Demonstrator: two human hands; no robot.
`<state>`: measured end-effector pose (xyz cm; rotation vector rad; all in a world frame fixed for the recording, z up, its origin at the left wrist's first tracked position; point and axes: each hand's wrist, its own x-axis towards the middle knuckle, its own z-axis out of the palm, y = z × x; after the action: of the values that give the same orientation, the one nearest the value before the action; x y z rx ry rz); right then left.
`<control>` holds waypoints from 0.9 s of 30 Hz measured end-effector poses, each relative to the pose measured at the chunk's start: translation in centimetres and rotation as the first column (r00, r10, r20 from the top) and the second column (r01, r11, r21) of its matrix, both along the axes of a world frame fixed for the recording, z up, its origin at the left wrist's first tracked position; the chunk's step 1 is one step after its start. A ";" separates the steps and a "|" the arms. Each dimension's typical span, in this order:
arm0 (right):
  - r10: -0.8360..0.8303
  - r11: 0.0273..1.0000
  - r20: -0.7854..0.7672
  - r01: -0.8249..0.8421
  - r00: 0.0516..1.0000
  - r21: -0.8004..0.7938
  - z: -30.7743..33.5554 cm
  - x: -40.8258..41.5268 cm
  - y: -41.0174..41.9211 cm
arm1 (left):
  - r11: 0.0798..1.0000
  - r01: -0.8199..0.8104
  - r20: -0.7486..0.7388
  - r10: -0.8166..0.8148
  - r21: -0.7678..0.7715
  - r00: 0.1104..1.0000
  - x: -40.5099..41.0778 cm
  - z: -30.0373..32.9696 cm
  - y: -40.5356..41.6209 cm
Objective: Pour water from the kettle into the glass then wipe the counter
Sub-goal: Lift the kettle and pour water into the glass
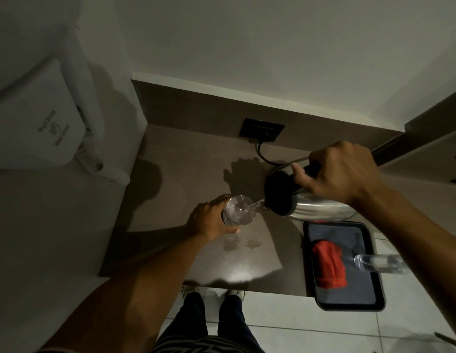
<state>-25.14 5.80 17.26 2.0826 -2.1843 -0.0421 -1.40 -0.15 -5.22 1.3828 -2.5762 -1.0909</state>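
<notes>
A: Where is the shiny steel kettle with the black lid (318, 207)?

B: In the air above the brown table (186, 159), tipped well over toward the left. The right hand (341, 171) is wrapped tight around its black handle, and a thin stream of water (256, 205) leaves the spout.

A: And the clear drinking glass (239, 210)?

B: It is just left of the spout, near the middle of the table. The left hand (209, 220) curls around its left side and grips it. Water is landing inside; how full it is I cannot quite tell in this dim light.

A: Anything else nearby?

B: A few wet patches (243, 243) lie on the table just in front of the glass. To the right, a dark rectangular tray (349, 301) sits at the table's front edge, carrying a red folded cloth (328, 266) and a second clear glass (379, 263). A black cord (263, 155) runs from the dark wall socket (262, 129) behind the kettle
</notes>
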 end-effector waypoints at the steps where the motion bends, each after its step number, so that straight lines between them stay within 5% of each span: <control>1: -0.001 1.000 -0.002 0.001 1.000 0.000 0.0 0.0 0.0 | 1.000 -0.008 0.002 0.008 -0.001 1.000 0.0 0.0 0.1; 19: 0.028 0.999 0.034 -0.027 0.999 -0.030 -0.8 0.6 -0.2 | 0.999 -0.036 0.012 0.036 -0.012 0.999 -0.1 0.0 0.3; 27: -0.067 0.997 0.260 0.074 0.963 -0.017 -2.8 -0.9 1.0 | 0.999 -0.049 -0.039 0.049 0.005 0.998 0.0 -0.2 0.3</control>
<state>-26.06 6.82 14.45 2.0988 -2.3889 0.2679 -1.42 0.19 -5.42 1.4037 -2.5008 -1.1053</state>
